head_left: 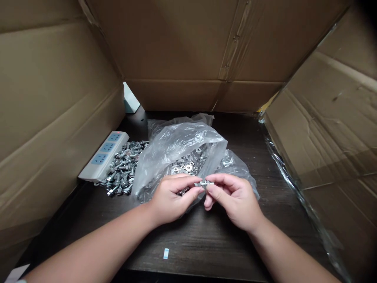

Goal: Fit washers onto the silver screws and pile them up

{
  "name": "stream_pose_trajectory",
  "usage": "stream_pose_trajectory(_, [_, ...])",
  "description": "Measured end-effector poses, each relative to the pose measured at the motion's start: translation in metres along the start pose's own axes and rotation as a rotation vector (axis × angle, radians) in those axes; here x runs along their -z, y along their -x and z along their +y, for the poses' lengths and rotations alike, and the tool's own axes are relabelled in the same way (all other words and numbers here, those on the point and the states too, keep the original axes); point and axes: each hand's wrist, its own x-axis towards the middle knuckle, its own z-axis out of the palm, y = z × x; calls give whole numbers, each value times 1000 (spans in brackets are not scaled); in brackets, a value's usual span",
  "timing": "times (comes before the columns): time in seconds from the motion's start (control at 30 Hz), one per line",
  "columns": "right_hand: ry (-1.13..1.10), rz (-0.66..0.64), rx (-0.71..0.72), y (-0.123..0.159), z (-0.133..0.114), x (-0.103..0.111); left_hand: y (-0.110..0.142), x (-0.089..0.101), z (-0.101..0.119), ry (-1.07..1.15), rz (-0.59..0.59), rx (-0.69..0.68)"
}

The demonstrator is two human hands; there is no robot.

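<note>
My left hand (178,194) pinches one end of a small silver bolt (205,183) between thumb and forefinger. From the other side, my right hand (232,196) grips the bolt near its threaded end, with what looks like a washer or nut around the shank. The bolt lies roughly level, above the near edge of a clear plastic bag (182,135). Inside the open bag are loose flat washers (188,168). A second clear bag (240,167) with metal hardware lies behind my right hand. To the left, many silver bolts (122,169) are heaped on the table.
A white power strip (103,155) lies left of the bolt heap. Cardboard walls (188,47) enclose the dark table (206,247) at the back and both sides. A small blue-and-white paper scrap (166,253) lies near the front edge. A white block (131,98) stands in the back left corner.
</note>
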Motion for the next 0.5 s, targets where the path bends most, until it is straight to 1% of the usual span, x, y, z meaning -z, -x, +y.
stream_pose_trajectory(0.1, [61,14,26,0,2,0,0,0,-2,-5,-13,-56])
stream_pose_trajectory(0.17, [144,18,46,0,3,1,0,0,-3,-21,-31,-87])
stream_pose_trajectory(0.27, [247,-7,66,-1,3,3,0,0,-3,-50,-49,-120])
stream_pose_trajectory(0.33, [222,-8,73,-1,3,4,0,0,-3,-66,-42,-124])
stream_pose_trajectory(0.43, [123,18,75,0,1,4,-1,0,-3,-80,-18,-126])
stream_pose_trajectory(0.5, [85,-4,78,1,-1,4,-1,1,-4,-86,5,-125])
